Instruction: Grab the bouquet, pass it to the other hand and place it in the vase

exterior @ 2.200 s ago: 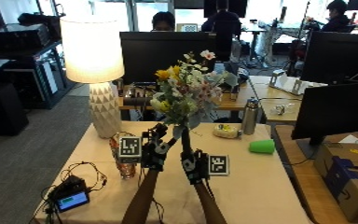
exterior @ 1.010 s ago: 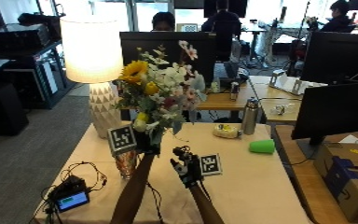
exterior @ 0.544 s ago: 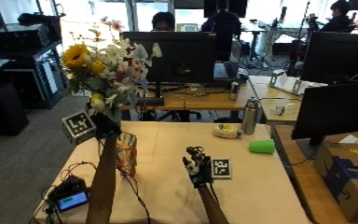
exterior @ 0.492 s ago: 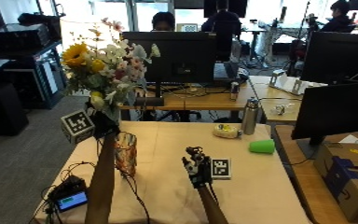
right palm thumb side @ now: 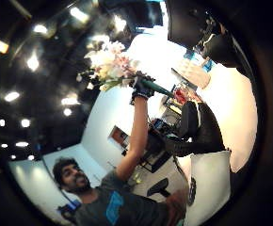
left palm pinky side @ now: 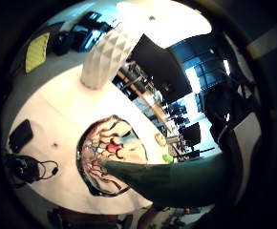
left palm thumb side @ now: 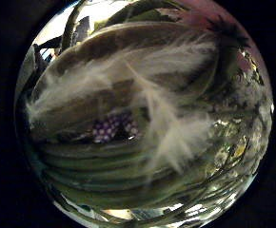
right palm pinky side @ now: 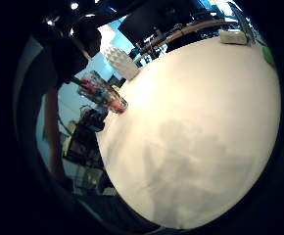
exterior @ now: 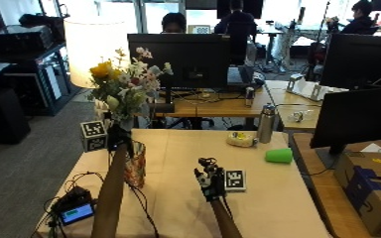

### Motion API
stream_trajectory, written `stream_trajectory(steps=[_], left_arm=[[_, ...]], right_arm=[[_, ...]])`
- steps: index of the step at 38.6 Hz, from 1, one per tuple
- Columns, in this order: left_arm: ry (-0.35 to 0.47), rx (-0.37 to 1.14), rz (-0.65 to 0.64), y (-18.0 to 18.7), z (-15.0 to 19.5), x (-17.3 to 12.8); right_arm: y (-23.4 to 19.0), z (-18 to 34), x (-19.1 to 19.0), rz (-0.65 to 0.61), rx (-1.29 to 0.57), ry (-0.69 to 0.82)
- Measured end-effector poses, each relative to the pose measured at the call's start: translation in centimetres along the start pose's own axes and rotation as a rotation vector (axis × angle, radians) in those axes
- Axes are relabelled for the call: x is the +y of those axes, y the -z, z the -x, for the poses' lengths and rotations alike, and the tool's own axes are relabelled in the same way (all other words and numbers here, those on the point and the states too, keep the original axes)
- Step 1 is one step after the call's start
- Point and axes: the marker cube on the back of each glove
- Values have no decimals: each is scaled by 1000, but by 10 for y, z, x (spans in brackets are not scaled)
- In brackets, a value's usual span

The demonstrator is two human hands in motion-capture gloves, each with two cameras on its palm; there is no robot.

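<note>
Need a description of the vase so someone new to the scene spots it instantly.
Start at the beige table in the foreground. Near its left edge, directly under the raised left hand holding the bouquet, stands the vase. It is the only tall glass with a reddish, multicoloured pattern; the nearby green cup is plain.

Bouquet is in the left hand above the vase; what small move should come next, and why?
Probably lower the left hand straight down: the bouquet is held upright, its stem end right over the vase mouth but not yet inside. The right hand is free above the table.
</note>
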Motion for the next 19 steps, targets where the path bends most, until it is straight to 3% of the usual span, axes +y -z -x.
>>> stream_trajectory(steps=[4, 8, 11, 16, 19], left_arm=[[94, 62, 53, -26, 19, -10], [158, 18, 78, -29, 35, -5], [157, -56, 59, -27, 45, -5], [138, -287, 37, -16, 64, 5], [145, -337, 62, -14, 76, 8]], right_arm=[[7, 0, -3, -15, -110, 153], [17, -7, -2, -38, -47, 54], [22, -9, 0, -51, 16, -32], [23, -3, -5, -64, -24, 30], [20, 6, -3, -60, -46, -25]])
